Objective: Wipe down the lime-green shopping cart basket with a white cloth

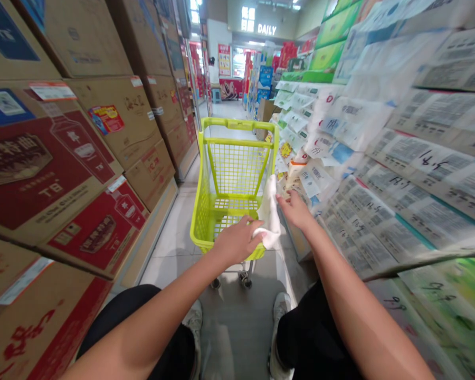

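Note:
A lime-green plastic shopping cart (206, 211) stands in a shop aisle just ahead of my knees. A white cloth (269, 214) hangs over the cart's near right rim. My left hand (237, 240) rests on the near rim with its fingers closed on the lower end of the cloth. My right hand (295, 209) pinches the cloth's upper edge at the right side of the cart. The cart's basket looks empty.
Stacked brown and red cardboard cartons (75, 158) wall the left side of the aisle. Shelves of white packaged goods (380, 158) line the right. The tiled aisle (225, 111) runs on to a lit shop front with a sign. My shoes (279, 311) stand behind the cart.

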`<state>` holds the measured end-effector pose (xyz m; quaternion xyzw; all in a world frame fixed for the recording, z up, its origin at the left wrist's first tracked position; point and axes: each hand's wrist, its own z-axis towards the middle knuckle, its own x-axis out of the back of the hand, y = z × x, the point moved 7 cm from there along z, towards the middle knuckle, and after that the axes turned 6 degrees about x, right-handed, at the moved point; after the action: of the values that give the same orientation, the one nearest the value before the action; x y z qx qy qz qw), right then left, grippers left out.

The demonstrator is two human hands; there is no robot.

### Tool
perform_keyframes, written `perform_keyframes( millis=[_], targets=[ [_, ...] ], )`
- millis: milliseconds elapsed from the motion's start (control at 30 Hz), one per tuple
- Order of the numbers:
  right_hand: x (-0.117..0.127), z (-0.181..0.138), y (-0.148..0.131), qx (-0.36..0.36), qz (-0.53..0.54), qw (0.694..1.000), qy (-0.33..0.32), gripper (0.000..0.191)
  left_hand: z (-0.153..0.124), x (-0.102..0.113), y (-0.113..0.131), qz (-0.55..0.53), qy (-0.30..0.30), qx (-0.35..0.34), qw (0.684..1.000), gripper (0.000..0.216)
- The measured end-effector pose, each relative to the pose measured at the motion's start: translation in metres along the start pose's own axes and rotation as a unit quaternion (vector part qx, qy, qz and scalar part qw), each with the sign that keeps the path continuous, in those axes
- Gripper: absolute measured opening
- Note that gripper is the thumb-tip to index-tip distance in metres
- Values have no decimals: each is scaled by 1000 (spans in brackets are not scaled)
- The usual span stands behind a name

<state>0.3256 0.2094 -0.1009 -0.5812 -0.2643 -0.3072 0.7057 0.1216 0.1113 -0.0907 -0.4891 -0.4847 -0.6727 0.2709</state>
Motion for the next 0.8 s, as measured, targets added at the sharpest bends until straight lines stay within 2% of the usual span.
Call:
perform_keyframes(
  millis=[133,200,267,400,533,700,800],
  targets=[
    [-24,-17,-36,8,-47,997,-52,66,-1,7,3,37,71,40,996,47],
    [-26,-20,-46,2,-95,994,-49,64,-5,12,11,57,110,33,992,44],
    [-24,-20,-49,-12,-130,990,-46,65,-7,12,17,69,118,31,990,44],
    [-25,-11,-50,-42,-156,985,-56,63,-5,-3,22,91,47,52,993,62],
    [-26,3,-55,-39,-164,985,-24,70,0,-16,26,130,-29,39,990,56],
    [-33,29,-53,-39,-210,976,-26,72,3,-16,24,129,-63,32,989,41],
    [-38,54,-51,-38,-229,972,-32,77,4,-13,20,121,-60,24,991,51]
  ],
)
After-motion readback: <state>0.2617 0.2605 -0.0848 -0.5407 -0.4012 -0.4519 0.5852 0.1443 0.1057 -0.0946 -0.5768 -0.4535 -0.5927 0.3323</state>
